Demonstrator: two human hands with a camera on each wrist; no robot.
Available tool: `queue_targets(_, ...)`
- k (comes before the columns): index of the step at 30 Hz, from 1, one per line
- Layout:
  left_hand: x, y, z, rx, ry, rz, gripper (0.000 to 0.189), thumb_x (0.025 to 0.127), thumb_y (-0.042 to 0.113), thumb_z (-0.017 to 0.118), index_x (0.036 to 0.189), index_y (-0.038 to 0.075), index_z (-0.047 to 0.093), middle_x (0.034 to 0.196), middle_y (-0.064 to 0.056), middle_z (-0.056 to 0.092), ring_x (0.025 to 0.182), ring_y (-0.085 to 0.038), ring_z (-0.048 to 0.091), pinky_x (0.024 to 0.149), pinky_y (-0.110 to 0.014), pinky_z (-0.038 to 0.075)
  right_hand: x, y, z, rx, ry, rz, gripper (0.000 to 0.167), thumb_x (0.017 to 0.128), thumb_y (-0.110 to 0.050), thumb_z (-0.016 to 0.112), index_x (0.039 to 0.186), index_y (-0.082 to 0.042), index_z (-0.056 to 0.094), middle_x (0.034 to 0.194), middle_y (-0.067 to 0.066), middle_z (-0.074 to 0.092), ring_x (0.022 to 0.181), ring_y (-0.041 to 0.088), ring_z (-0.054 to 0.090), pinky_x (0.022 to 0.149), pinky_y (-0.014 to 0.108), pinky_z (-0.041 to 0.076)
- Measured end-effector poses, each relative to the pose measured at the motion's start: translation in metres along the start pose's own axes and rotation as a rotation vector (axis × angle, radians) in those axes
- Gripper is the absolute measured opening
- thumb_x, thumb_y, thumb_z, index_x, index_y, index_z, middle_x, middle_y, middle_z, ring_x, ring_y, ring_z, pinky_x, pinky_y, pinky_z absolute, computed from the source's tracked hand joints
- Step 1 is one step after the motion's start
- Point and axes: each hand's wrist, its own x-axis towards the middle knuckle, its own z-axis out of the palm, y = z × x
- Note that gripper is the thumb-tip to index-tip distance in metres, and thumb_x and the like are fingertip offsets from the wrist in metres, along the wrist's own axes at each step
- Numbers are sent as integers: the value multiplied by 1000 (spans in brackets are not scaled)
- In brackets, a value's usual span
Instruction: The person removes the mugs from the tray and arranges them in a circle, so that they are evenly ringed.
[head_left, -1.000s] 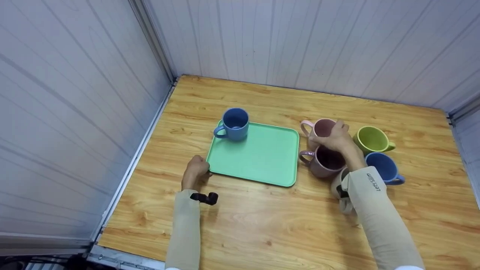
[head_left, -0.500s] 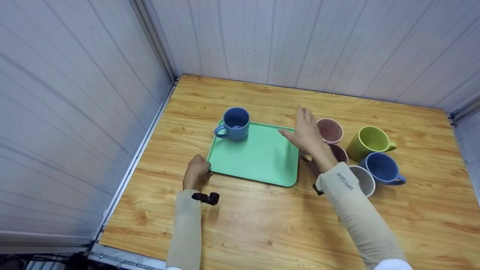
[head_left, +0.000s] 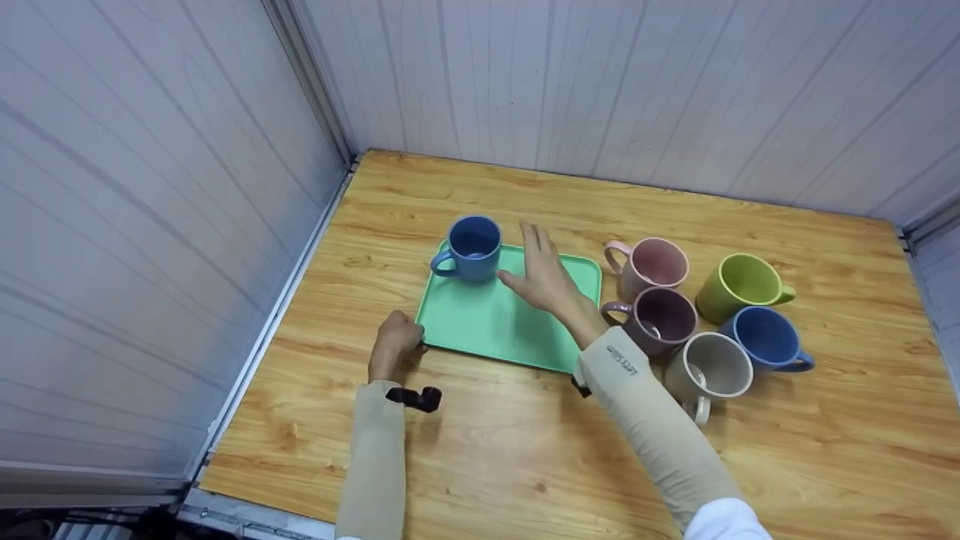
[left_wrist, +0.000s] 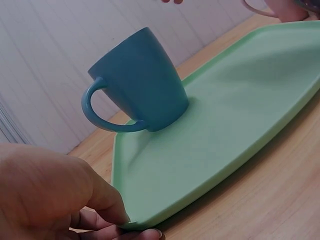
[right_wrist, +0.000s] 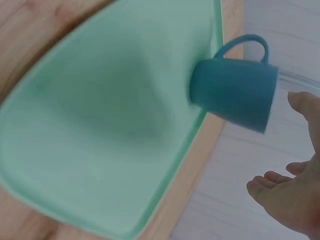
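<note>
A light green tray [head_left: 495, 322] lies on the table with a blue mug [head_left: 474, 251] upright at its far left corner, handle to the left. My left hand [head_left: 395, 337] pinches the tray's near left corner; in the left wrist view the thumb [left_wrist: 107, 202] is on top of the rim and fingers are beneath. Over the tray, my right hand [head_left: 544, 281] is spread and holds nothing, just right of the blue mug. The right wrist view shows its thumb and fingers apart, close to the mug [right_wrist: 235, 92] but not touching it.
Right of the tray stand a pink mug [head_left: 654, 266], a purple mug [head_left: 660, 322], a white mug [head_left: 712, 367], a second blue mug [head_left: 766, 337] and a yellow-green mug [head_left: 742, 285], grouped closely. Pale panel walls [head_left: 600, 90] bound the wooden table [head_left: 487, 465] at the back and left.
My right hand has let go of the pink mug and moved left over the tray, towards the blue mug. The left hand stays at the tray corner.
</note>
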Motion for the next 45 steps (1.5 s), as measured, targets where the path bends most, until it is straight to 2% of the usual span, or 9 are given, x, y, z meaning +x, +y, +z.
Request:
queue_targets(14,-1,-2,-2,20,25,-24,9,91,8,40,100,4,43,92,-10,51,82,-25,58,73,-35,49,24,-13,46,133,1,-75,91,88,-30,68,152,-6,8,154,17,20,141,28,27,115,42,27)
queue_targets(23,2,1,0,-2,24,-30,10,90,7,41,99,4,44,89,-11,53,74,-23,56,62,-31,45,33,-10,47,202,-7,-36,94,88,-30,68,153,-10,4,156,17,15,141,29,28,114,44,28)
queue_targets(30,3,3,1,29,36,-24,9,90,8,42,98,4,44,88,-10,52,77,-23,57,67,-32,46,42,-16,38,150,-32,-13,99,87,-36,67,153,-11,-2,160,13,6,146,28,17,117,43,23)
queue_targets(33,3,3,1,40,37,-17,10,89,8,43,98,5,45,88,-10,52,77,-23,55,66,-32,46,45,-22,37,96,-5,-6,101,85,-39,70,154,-13,1,156,16,15,142,31,24,113,45,30)
queue_targets(36,2,2,1,44,39,-10,11,88,7,43,99,5,45,89,-10,51,77,-23,54,66,-31,45,46,-27,37,19,45,22,104,80,-46,72,153,-12,7,145,19,27,133,33,34,107,46,38)
queue_targets(39,1,1,1,47,42,0,11,88,7,43,99,5,45,89,-9,51,78,-23,53,65,-31,44,46,-28,39,-33,74,63,106,76,-53,73,153,-12,12,138,20,31,128,32,36,104,45,41)
queue_targets(45,1,-1,3,34,43,10,7,90,8,43,96,5,43,87,-10,50,76,-23,54,63,-31,44,47,-25,43,-14,9,66,104,77,-52,72,152,-8,14,151,18,20,137,31,31,109,45,37)
